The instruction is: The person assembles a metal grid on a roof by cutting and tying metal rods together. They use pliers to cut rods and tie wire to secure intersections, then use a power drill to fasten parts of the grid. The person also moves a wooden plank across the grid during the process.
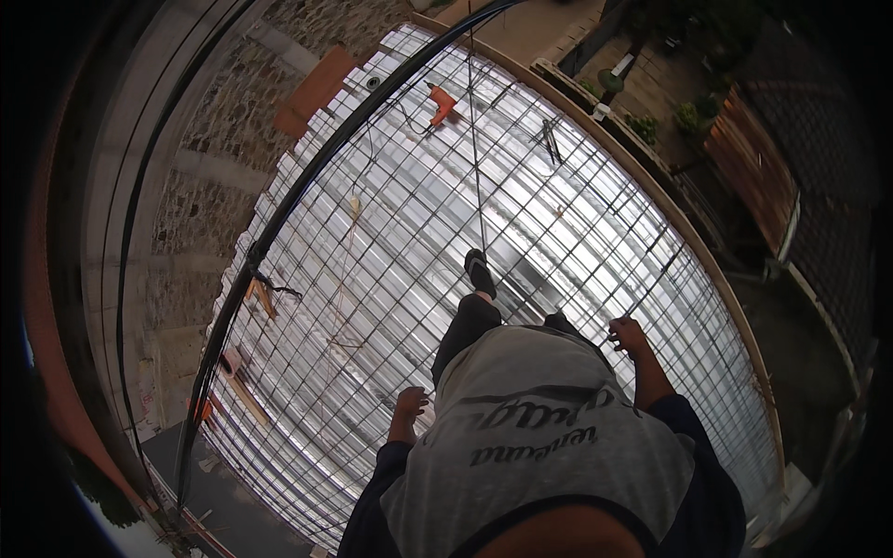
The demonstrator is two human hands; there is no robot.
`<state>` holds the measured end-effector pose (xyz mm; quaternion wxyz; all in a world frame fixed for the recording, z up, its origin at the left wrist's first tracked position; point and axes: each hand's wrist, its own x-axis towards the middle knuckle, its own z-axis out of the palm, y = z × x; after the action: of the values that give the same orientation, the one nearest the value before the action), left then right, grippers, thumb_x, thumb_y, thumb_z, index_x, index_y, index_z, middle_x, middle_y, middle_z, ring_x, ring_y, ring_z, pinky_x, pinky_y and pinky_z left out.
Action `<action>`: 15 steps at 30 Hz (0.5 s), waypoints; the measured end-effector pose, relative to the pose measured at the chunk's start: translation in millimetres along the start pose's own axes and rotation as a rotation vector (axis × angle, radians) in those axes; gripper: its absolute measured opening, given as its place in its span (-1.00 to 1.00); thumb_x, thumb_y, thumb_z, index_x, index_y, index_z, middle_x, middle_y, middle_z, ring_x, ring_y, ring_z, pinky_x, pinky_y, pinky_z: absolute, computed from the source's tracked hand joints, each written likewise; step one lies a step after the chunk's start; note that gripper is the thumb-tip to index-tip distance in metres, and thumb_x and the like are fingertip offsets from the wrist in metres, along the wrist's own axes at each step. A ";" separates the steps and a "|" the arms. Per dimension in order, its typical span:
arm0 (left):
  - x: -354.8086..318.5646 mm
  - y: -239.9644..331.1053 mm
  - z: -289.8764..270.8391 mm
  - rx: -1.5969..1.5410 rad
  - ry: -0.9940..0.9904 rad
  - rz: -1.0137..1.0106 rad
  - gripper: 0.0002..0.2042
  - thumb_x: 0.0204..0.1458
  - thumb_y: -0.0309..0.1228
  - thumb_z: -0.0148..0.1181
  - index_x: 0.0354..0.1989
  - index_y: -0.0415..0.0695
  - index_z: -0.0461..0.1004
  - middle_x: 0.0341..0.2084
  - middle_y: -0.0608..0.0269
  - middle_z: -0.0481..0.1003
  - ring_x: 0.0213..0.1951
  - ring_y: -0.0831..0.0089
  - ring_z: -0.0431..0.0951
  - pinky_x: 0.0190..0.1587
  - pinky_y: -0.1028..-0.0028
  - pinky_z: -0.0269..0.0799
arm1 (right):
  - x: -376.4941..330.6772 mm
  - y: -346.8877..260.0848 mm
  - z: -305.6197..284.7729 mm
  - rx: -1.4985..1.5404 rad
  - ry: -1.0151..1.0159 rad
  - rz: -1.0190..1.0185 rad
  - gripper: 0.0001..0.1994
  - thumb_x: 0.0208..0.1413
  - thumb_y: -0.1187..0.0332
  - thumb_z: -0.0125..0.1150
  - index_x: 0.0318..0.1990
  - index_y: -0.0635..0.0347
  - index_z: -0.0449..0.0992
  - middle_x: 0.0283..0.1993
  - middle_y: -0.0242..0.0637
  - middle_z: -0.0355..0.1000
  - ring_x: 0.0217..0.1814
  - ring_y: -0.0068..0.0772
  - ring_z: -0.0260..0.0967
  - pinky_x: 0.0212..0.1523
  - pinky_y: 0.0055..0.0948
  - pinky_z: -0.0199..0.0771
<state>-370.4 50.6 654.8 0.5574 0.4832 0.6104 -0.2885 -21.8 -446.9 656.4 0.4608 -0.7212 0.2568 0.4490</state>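
Note:
My left hand (410,403) hangs beside my body, its fingers loosely bent and a little apart, with nothing visible in it. My right hand (630,336) is held out on the other side, fingers bent and spread; I see no object in its grasp. Both are above a steel bar mesh (409,232) laid over shiny ribbed metal sheets (502,209). One foot in a dark sandal (479,272) is set forward on the mesh; my other foot is hidden by my shirt.
An orange power drill (441,105) with a cord lies far ahead. Dark long-handled pliers or cutters (551,141) rest to its right. Thick black cables (307,177) cross on the left. Wooden boards (735,307) edge the roof at right. A wood piece (247,400) lies left.

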 end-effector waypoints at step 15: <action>62.9 399.2 -16.6 0.336 -0.027 0.259 -0.66 0.09 -0.15 0.01 -0.17 -0.19 0.43 -0.31 0.25 0.51 -0.29 0.45 0.50 -0.33 0.42 0.31 | 10.8 -54.9 62.6 0.294 0.162 0.133 -0.67 0.08 0.18 0.04 -0.16 0.28 0.43 -0.26 -0.19 0.44 -0.33 -0.32 0.43 -0.47 -0.35 0.46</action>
<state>-7.7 228.6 672.4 0.5096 0.6399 0.4791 -0.3184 0.5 -366.0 659.9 0.5085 -0.6613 0.4032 0.3762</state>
